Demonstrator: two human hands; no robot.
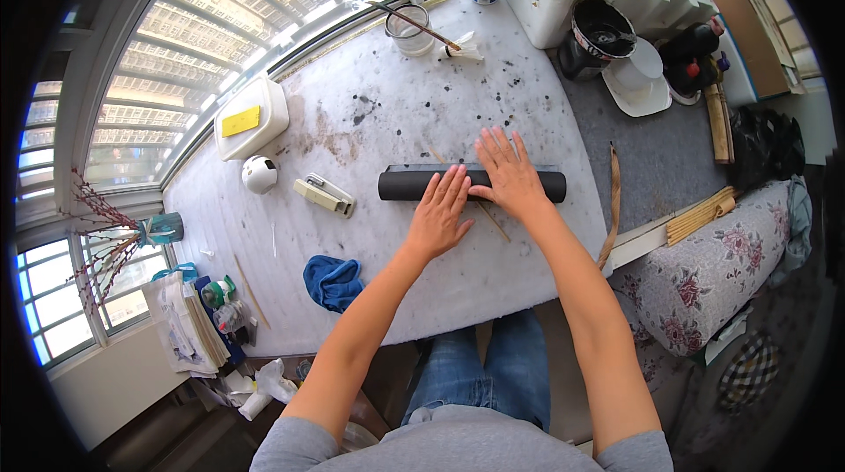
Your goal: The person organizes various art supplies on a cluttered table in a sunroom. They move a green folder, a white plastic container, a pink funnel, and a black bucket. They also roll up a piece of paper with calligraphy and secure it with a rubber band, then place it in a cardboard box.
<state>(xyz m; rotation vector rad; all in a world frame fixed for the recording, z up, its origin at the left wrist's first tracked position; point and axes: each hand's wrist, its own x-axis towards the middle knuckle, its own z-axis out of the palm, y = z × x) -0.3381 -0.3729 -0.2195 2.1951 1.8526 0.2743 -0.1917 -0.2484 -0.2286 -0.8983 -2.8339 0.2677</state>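
Note:
A black rolled sheet [403,187] lies crosswise on the stained white felt table cover [422,300]. My left hand [439,214] rests its fingertips on the roll near its middle, palm down. Just beside it, my right hand [507,171] is spread flat over the roll's right half, fingers reaching past the far side. The two hands nearly touch at the right thumb. A thin wooden stick [494,221] passes beneath the roll at a slant; its middle is hidden. Along the roll's far side shows a strip of flat, shiny dark sheet [416,168].
Left of the roll are a cream stapler [323,194], a white round object [259,175] and a blue cloth [333,282]. A brush [422,26] lies across a glass jar [409,43] at the back. An ink-stained black tub [601,29] stands far right, near a foam planter [548,3].

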